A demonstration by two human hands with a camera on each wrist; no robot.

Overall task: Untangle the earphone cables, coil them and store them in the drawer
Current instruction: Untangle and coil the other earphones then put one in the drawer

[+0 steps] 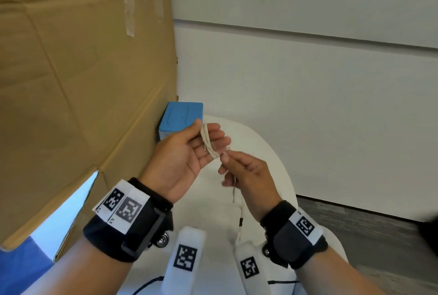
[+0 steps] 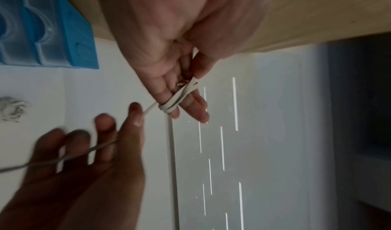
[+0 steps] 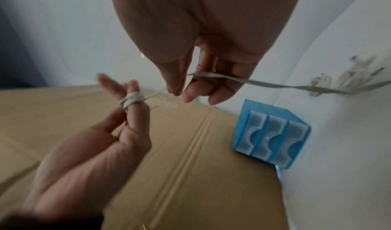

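Note:
A white earphone cable (image 1: 208,143) is wound in a few loops round the straight fingers of my left hand (image 1: 209,137), palm up, and the thumb presses the loops at the top. In the left wrist view the loops (image 2: 170,105) sit near the fingertips. My right hand (image 1: 225,157) pinches the cable's free run (image 3: 243,80) between thumb and forefinger just right of the coil; the rest trails down to the table. The blue drawer unit (image 1: 182,117) stands behind my left hand, its three translucent drawers (image 3: 273,136) shut.
A large cardboard box (image 1: 71,81) fills the left side, touching the drawer unit. More tangled white earphones (image 3: 351,78) lie on the white round table (image 1: 275,152). Two white tagged blocks (image 1: 187,256) and a black cable (image 1: 147,285) are near me. A wall stands behind.

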